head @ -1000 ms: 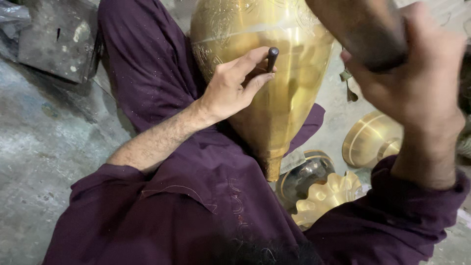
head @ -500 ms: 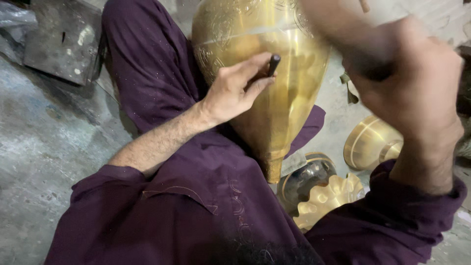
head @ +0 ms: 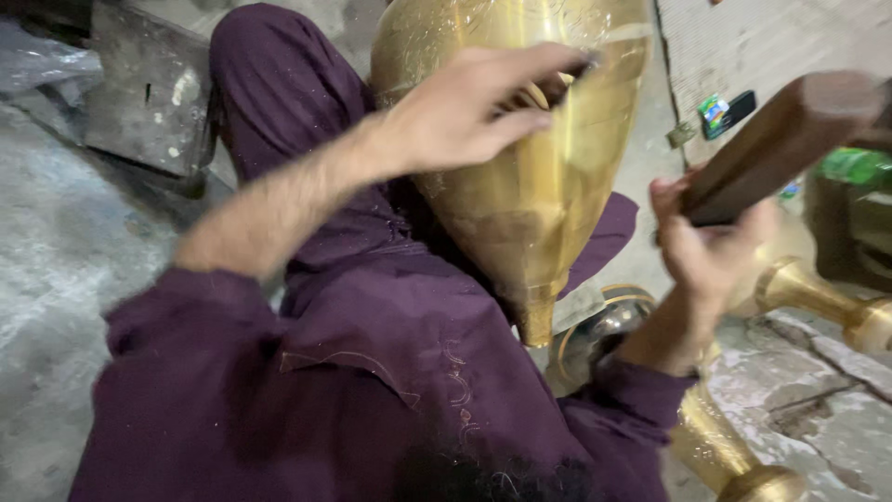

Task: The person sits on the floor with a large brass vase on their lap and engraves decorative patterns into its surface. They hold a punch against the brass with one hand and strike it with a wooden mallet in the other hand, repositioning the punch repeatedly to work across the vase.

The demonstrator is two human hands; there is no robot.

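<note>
At the far left a dark metal block (head: 153, 93) sits on the grey concrete floor (head: 56, 279), apart from the work. Next comes the person's purple-clad leg (head: 279, 102), and leaning against it a large brass vessel (head: 539, 204), teardrop-shaped and lying with its narrow neck pointing down toward the lap; its surface is bright gold, faintly scored with fine engraved lines, with a pale streak of glare across the upper belly. The left hand (head: 465, 112) is closed around a short dark chisel-like punch (head: 557, 88), thumb and fingers pinching it so the tip rests on the vessel's upper curve. Further right, the right hand (head: 706, 251) is wrapped tight round the handle of a wooden mallet (head: 790, 139), raised and clear of the punch. To do this well, I would judge the punch needs holding steady and square to the brass, the leg bracing the vessel so it cannot roll, and the blow kept light and straight down the punch's axis so the tip does not skid across the polished skin. Below the right wrist lies a round metal base (head: 604, 335), and other brass pieces (head: 734, 455) rest on the floor at the right edge
</note>
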